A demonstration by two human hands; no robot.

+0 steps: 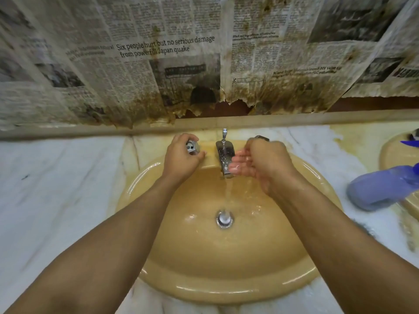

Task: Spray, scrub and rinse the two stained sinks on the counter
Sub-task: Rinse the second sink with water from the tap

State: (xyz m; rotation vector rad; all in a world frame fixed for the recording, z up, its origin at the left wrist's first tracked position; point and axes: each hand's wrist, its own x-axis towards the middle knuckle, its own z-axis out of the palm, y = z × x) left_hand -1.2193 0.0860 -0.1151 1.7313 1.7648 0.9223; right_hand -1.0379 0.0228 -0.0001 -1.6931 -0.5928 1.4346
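**Rinse stage, judged from the running tap.** The near sink is set in the bench at centre view. Water falls from the spout to the drain, and the spout's long axis runs from the back wall toward the person. The left hand has its grip clamped on the left tap handle, just left of the spout. The right hand has its grip loosely cupped, holding nothing, just right of the spout mouth, so it is the nearer hand to the stream. The second sink is at the far right.

Our left hand grips the knob, fingers curled over it. Our right hand cups loosely, its wet fingers just beside the spout. Water falls below those fingertips to the sink's drain. Well right of them lies a blue object.
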